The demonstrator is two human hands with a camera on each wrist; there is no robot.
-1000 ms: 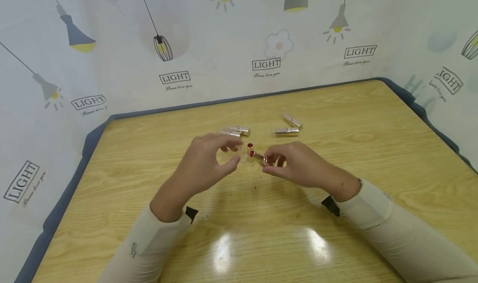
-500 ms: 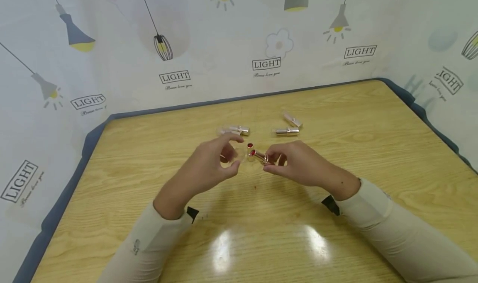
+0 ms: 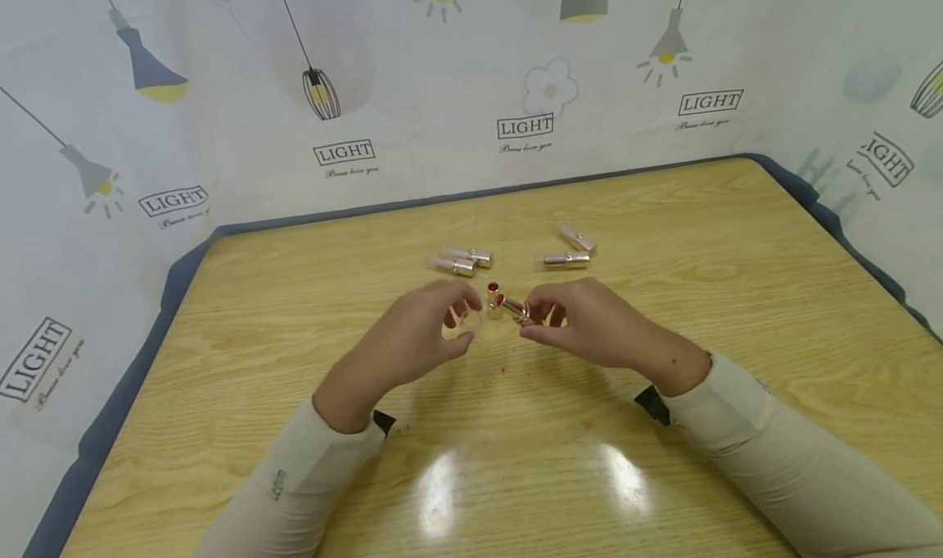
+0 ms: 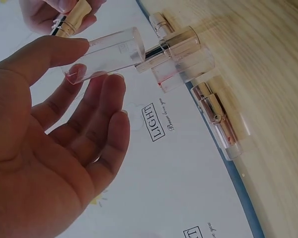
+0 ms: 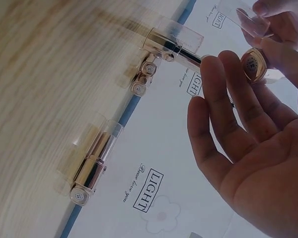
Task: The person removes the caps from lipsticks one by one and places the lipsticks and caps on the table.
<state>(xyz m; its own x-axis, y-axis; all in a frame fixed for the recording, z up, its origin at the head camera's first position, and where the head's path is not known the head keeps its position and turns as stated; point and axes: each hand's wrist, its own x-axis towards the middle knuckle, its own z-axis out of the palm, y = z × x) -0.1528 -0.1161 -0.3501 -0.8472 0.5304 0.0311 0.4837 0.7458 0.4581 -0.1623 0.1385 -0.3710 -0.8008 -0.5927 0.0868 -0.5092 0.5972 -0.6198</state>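
In the head view, the right hand (image 3: 578, 322) pinches an uncapped lipstick (image 3: 514, 308), its red tip toward the left hand (image 3: 412, 330); an upright lipstick (image 3: 494, 289) stands on the bench (image 3: 530, 452) between the hands. Capped lipsticks (image 3: 457, 266) lie beyond both. In the left wrist view, the left thumb and forefinger clamp a clear cap (image 4: 109, 52). In the right wrist view, the right thumb and fingers grip the uncapped lipstick's gold base (image 5: 255, 65).

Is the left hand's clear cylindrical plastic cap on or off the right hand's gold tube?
Off: the left hand holds the cap apart from the tube, its red end bare.
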